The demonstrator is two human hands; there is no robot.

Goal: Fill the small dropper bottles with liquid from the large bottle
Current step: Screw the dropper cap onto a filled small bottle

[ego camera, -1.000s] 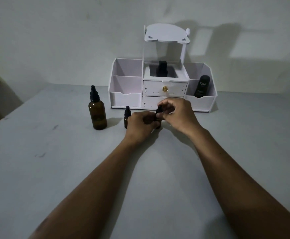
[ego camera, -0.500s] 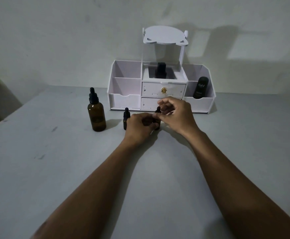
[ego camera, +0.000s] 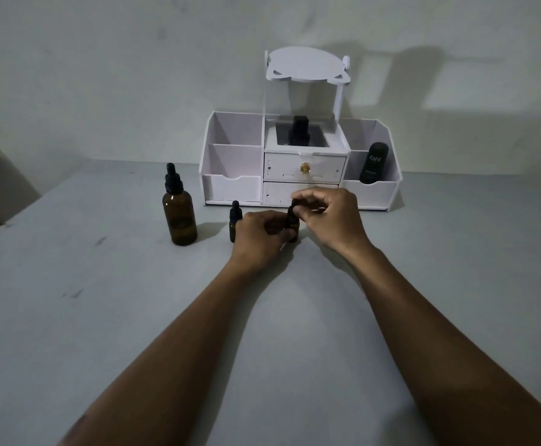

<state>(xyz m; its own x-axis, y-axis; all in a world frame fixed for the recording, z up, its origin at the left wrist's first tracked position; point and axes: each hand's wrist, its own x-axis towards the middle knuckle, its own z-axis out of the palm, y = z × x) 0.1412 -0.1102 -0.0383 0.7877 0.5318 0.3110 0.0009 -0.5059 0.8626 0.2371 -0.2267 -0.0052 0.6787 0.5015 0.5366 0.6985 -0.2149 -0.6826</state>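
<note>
A large amber bottle [ego camera: 179, 217] with a black dropper cap stands on the grey table, left of my hands. One small dark dropper bottle [ego camera: 235, 221] stands just left of my left hand. A second small dropper bottle [ego camera: 292, 224] stands between my hands. My left hand [ego camera: 261, 235] is wrapped around its body. My right hand [ego camera: 330, 217] pinches its black cap from above with thumb and fingers. Most of that bottle is hidden by my fingers.
A white desk organiser [ego camera: 301, 162] with drawers and side compartments stands against the wall behind the bottles. It holds a dark bottle [ego camera: 298, 131] in the top middle and a black Kahf container [ego camera: 374, 163] on the right. The grey table [ego camera: 70, 317] stretches toward me.
My hands stay on the small bottle. The fingers of my right hand have shifted around its cap, closing more tightly over it. The other bottles have not moved.
</note>
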